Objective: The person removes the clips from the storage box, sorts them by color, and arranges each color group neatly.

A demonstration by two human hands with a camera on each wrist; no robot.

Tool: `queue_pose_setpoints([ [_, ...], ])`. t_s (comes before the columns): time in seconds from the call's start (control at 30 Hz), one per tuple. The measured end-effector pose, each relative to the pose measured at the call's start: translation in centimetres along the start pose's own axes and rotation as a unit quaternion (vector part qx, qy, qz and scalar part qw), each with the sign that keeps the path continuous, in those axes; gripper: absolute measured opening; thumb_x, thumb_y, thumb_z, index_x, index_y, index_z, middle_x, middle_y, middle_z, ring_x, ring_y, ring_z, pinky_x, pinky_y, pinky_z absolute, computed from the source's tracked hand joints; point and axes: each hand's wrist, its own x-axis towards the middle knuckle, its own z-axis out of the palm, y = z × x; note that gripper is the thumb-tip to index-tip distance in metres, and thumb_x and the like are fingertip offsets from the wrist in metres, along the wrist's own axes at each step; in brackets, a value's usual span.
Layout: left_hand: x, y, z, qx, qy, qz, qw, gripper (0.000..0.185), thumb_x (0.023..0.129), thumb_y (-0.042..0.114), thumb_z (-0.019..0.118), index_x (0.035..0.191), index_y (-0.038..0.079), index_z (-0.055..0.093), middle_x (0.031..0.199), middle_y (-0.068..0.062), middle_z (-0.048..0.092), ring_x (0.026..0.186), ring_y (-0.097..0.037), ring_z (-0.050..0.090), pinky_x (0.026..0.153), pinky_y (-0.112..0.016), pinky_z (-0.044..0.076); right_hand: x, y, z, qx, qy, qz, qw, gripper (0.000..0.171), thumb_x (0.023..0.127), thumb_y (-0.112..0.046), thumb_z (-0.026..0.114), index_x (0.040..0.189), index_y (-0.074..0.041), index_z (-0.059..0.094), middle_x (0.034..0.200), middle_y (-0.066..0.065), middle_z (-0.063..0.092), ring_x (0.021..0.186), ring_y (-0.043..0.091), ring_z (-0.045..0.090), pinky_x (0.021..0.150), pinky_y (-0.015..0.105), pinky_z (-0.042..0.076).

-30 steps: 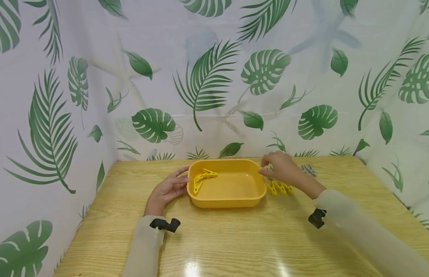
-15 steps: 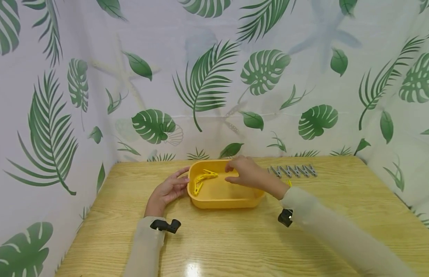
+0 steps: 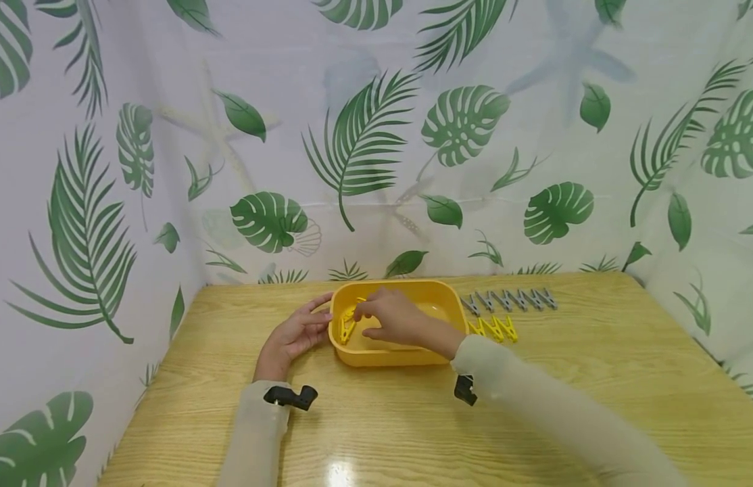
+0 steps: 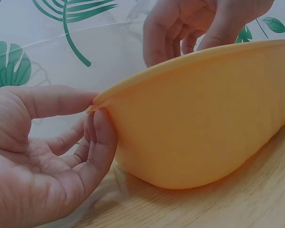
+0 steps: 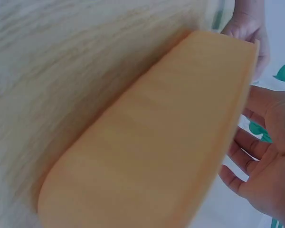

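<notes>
A yellow plastic tub (image 3: pixel 407 355) stands on the wooden table. My left hand (image 3: pixel 300 330) rests against its left end, thumb on the rim and straight fingers (image 4: pixel 102 142) against the wall (image 4: pixel 204 118). My right hand (image 3: pixel 390 316) reaches into the left part of the tub, right by the yellow clothes pegs (image 3: pixel 347 326) lying there. Its fingertips are hidden behind the rim in the left wrist view (image 4: pixel 185 28) and in the right wrist view (image 5: pixel 263 161), so I cannot tell whether they hold a peg.
To the right of the tub lies a short row of yellow pegs (image 3: pixel 495 329), and behind it a row of grey pegs (image 3: pixel 510 299). A leaf-print curtain (image 3: pixel 364 149) closes in the table at the back and both sides.
My right hand has moved left from the yellow pegs on the table, over the rim, to the left part of the tub. The left hand and tub have stayed put.
</notes>
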Motion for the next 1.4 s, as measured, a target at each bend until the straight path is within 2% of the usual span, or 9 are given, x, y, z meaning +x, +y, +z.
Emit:
queue_pose_setpoints([
  [0.17,-0.1,0.0,-0.1,-0.004,-0.012,0.005,0.9999,0.061,0.104,-0.008,0.04,0.16,0.007,0.022,0.12,-0.005,0.064,0.094,-0.011,0.068,0.077,-0.023,0.056,1.0,-0.3,1.2,0.002,-0.015,0.002,1.0,0.024,0.091,-0.018,0.078,0.114,-0.012,0.075,0.106,0.008,0.073,0.1,0.025,0.062,0.09,0.045,0.048],
  [0.47,0.0,0.0,-0.1,-0.005,-0.012,0.005,0.9999,0.06,0.104,-0.008,0.04,0.16,0.008,0.023,0.12,-0.005,0.064,0.094,-0.012,0.069,0.078,-0.024,0.056,1.9,-0.1,2.6,0.005,-0.035,0.013,0.999,0.023,0.092,-0.018,0.076,0.116,-0.016,0.075,0.108,0.007,0.071,0.102,0.025,0.06,0.089,0.043,0.046],
  [0.73,0.0,0.0,-0.1,0.0,-0.018,0.008,0.9998,0.06,0.104,-0.007,0.042,0.159,0.007,0.025,0.127,-0.007,0.061,0.1,-0.014,0.069,0.082,-0.026,0.057,2.4,-0.4,3.2,-0.011,-0.056,0.012,0.998,0.025,0.093,-0.016,0.074,0.119,-0.018,0.076,0.111,0.008,0.071,0.099,0.026,0.056,0.087,0.043,0.044],
  [0.97,0.1,-0.1,-0.3,-0.008,-0.011,0.006,0.9999,0.059,0.104,-0.008,0.041,0.159,0.007,0.027,0.126,-0.007,0.061,0.098,-0.014,0.069,0.08,-0.026,0.057,2.8,-0.6,3.3,-0.02,-0.069,0.034,0.997,0.03,0.093,-0.015,0.074,0.123,-0.02,0.074,0.116,0.006,0.07,0.105,0.026,0.055,0.093,0.045,0.044],
  [1.17,0.1,-0.1,0.0,-0.015,-0.003,0.001,0.9999,0.059,0.104,-0.008,0.042,0.159,0.008,0.027,0.124,-0.006,0.063,0.098,-0.014,0.069,0.08,-0.026,0.058,2.7,-0.7,3.4,-0.041,-0.07,0.043,0.996,0.025,0.094,-0.018,0.074,0.119,-0.02,0.076,0.115,0.006,0.07,0.107,0.027,0.056,0.096,0.048,0.044],
  [1.4,0.0,0.0,0.0,-0.007,-0.011,0.004,0.9999,0.061,0.103,-0.008,0.043,0.16,0.007,0.024,0.124,-0.008,0.061,0.097,-0.013,0.068,0.08,-0.025,0.057,2.1,-0.7,3.0,-0.05,-0.052,0.066,0.995,0.008,0.092,-0.021,0.076,0.098,-0.015,0.076,0.11,0.006,0.07,0.11,0.031,0.057,0.1,0.055,0.041],
])
